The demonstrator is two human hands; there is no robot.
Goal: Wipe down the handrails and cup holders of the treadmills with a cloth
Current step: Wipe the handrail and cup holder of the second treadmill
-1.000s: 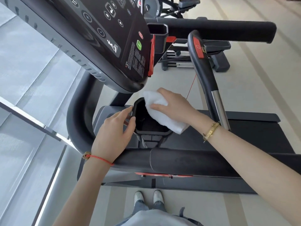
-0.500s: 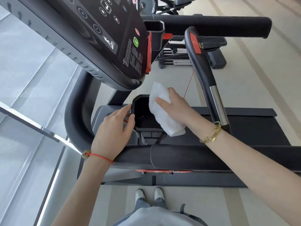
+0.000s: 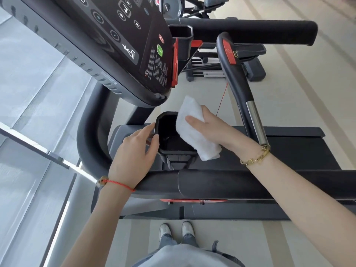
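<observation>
A black cup holder [image 3: 167,151] hangs below the treadmill console [image 3: 107,35]. My left hand [image 3: 133,157] grips its left rim, thumb on the edge. My right hand [image 3: 210,126] holds a folded white cloth [image 3: 194,132] against the holder's right rim, the cloth standing on edge and reaching down past the holder. The near padded handrail [image 3: 231,184] runs across just below both hands. A second cup holder [image 3: 182,38] sits at the console's far side, beside the far handrail [image 3: 250,31].
A curved black grip [image 3: 237,78] with a red tag and a chrome section rises to the right of my right hand. A red safety cord hangs near it. The treadmill belt [image 3: 300,149] lies beyond. Another gym machine [image 3: 227,68] stands behind. Glass wall on the left.
My right hand has turned the cloth from lying flat over the cup holder's opening to standing along its right rim. My left hand has stayed on the left rim.
</observation>
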